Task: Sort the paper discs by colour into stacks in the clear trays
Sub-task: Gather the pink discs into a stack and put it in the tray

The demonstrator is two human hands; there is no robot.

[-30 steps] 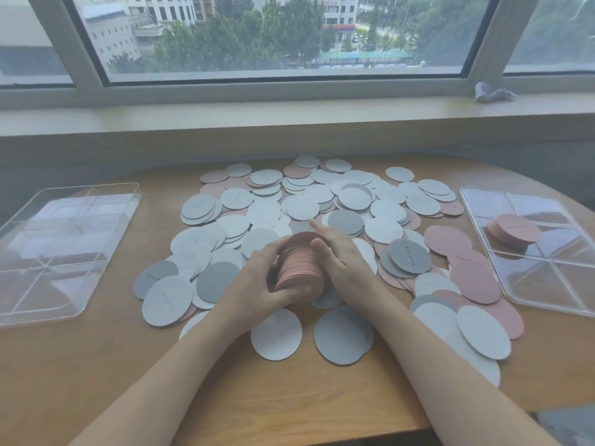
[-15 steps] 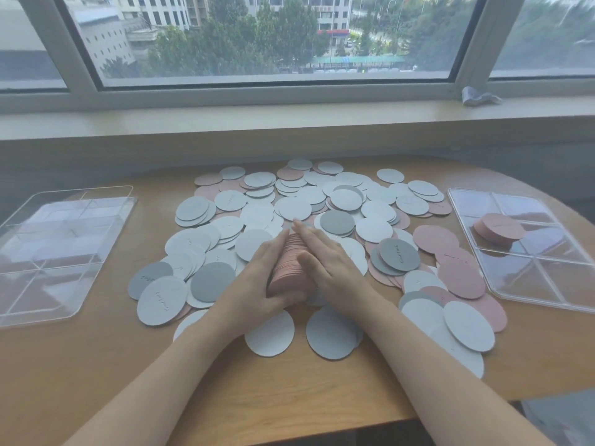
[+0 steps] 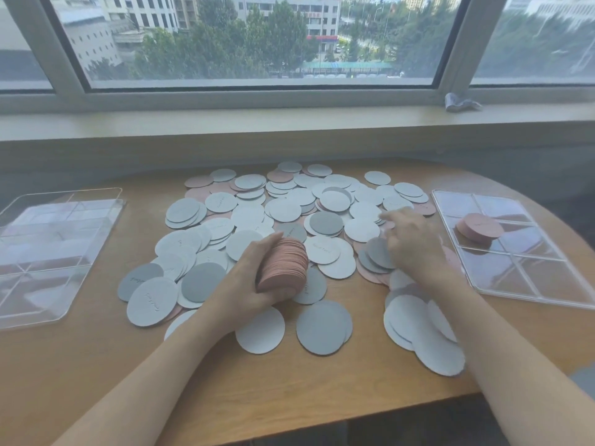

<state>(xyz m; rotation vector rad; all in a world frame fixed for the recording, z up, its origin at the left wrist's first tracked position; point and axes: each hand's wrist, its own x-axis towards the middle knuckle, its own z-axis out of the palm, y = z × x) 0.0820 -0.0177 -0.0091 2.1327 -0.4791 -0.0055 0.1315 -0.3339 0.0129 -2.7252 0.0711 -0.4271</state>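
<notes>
A wide pile of loose paper discs [image 3: 291, 209], white, grey and pink, covers the middle of the wooden table [image 3: 289, 391]. My left hand [image 3: 248, 281] grips a thick stack of pink discs [image 3: 283, 265] on edge, just above the pile. My right hand [image 3: 413, 243] is blurred, fingers spread and reaching down over discs at the pile's right side; it holds nothing that I can see. A clear tray [image 3: 547, 284] on the right holds a short pink stack [image 3: 479, 226] in a far compartment. A second clear tray [image 3: 38, 288] lies on the left with no discs in it.
A window sill [image 3: 289, 123] runs behind the table, with a crumpled bit of paper [image 3: 460, 103] on it at the right. The table's rounded edge curves past the right tray. Bare wood shows in front of the pile, between my forearms.
My right hand has let go of the pink stack and moved right, over the discs near the right tray. My left hand now holds the stack alone.
</notes>
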